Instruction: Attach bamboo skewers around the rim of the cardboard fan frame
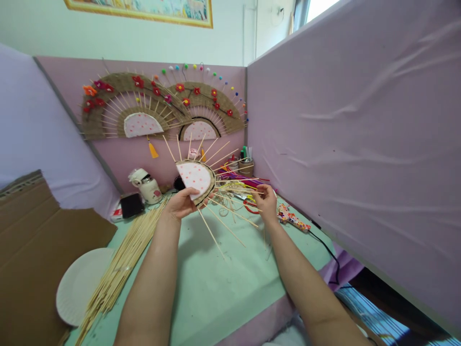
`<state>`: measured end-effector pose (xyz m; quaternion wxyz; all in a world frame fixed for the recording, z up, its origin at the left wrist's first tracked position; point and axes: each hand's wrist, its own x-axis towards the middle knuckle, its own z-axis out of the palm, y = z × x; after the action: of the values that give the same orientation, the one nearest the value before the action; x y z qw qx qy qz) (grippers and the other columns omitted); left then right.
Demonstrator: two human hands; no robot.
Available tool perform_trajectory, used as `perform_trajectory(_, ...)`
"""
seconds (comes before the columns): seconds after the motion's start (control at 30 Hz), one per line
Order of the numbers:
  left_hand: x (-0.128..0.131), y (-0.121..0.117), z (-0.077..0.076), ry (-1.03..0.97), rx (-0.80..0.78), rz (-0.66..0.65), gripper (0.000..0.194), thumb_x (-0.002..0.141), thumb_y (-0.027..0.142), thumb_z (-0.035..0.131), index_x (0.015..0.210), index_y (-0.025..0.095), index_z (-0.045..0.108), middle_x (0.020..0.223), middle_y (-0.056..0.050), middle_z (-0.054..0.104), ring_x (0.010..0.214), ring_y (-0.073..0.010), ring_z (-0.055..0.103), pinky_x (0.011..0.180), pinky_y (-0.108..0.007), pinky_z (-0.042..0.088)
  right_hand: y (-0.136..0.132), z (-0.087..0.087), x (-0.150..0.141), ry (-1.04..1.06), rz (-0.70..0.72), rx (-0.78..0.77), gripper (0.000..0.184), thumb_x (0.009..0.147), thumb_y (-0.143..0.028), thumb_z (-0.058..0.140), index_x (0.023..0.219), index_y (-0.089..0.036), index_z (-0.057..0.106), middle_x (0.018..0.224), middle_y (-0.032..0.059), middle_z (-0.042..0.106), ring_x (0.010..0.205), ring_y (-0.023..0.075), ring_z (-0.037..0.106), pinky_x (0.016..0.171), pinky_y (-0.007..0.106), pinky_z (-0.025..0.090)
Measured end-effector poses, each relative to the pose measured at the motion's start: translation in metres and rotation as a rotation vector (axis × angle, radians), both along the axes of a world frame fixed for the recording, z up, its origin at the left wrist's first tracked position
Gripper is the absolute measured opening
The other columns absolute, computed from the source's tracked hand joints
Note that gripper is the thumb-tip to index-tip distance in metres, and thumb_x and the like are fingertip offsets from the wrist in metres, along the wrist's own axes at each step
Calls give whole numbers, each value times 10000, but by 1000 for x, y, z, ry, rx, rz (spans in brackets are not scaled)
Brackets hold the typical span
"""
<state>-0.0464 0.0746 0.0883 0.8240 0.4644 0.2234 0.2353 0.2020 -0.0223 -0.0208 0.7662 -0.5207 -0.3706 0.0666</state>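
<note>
My left hand [183, 203] grips the lower edge of a half-round fan base [196, 179], thumb on its white face with pink dots. Brown twine runs around the curved rim, and several thin bamboo sticks [225, 223] radiate from it. The fan is held tilted above the table. At the right, my right hand [265, 202] has its fingers pinched at the outer end of one of the sticks. Behind it lie red-handled scissors [251, 206] and loose twine [226, 204], partly covered by the sticks.
A bundle of bamboo sticks [122, 264], a white paper plate [81, 288] and cardboard [46, 254] lie left. A bottle [146, 186] stands behind. A patterned glue gun [293, 220] with a black cord lies right. Two decorated fans [140, 103] hang on the pink partition.
</note>
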Motion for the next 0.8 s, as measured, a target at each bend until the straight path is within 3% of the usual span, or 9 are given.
perform_trajectory(0.17, -11, 5, 2, 64, 91, 84, 556, 703, 50, 499, 1257, 98, 492, 978, -146, 701, 857, -234, 682, 622, -263, 562, -2, 3, -4, -123, 36, 44, 207, 770, -321, 600, 935, -204, 557, 847, 13, 577, 783, 149, 548, 744, 294, 443)
perform_trajectory(0.3, -18, 9, -1, 89, 172, 86, 571, 686, 59, 525, 1256, 93, 501, 974, -148, 704, 840, -258, 683, 645, -311, 571, -4, 3, -5, -201, -37, 22, 187, 791, -319, 579, 929, -193, 574, 877, 29, 592, 802, 156, 550, 770, 307, 445)
perform_trajectory(0.4, -20, 10, -4, 96, 232, 31, 592, 676, 67, 543, 1265, 99, 497, 1000, -152, 698, 847, -270, 680, 626, -316, 570, -5, 2, -2, -195, -112, 25, 206, 780, -333, 597, 921, -186, 569, 867, 33, 593, 792, 159, 551, 768, 313, 451)
perform_trajectory(0.57, -19, 12, -9, 65, 290, -81, 630, 674, 81, 536, 1300, 103, 465, 1033, -170, 686, 836, -272, 681, 543, -270, 547, -1, 1, 2, -84, -87, 59, 221, 759, -355, 614, 892, -184, 570, 822, 20, 580, 764, 152, 546, 736, 298, 449)
perform_trajectory(0.8, 5, 1, -21, -63, 257, -336, 590, 697, 103, 510, 1286, 78, 476, 1057, -196, 672, 849, -275, 678, 595, -293, 557, 0, 1, 5, 25, -70, 28, 246, 736, -392, 617, 839, -168, 617, 767, 17, 598, 692, 140, 521, 654, 273, 416)
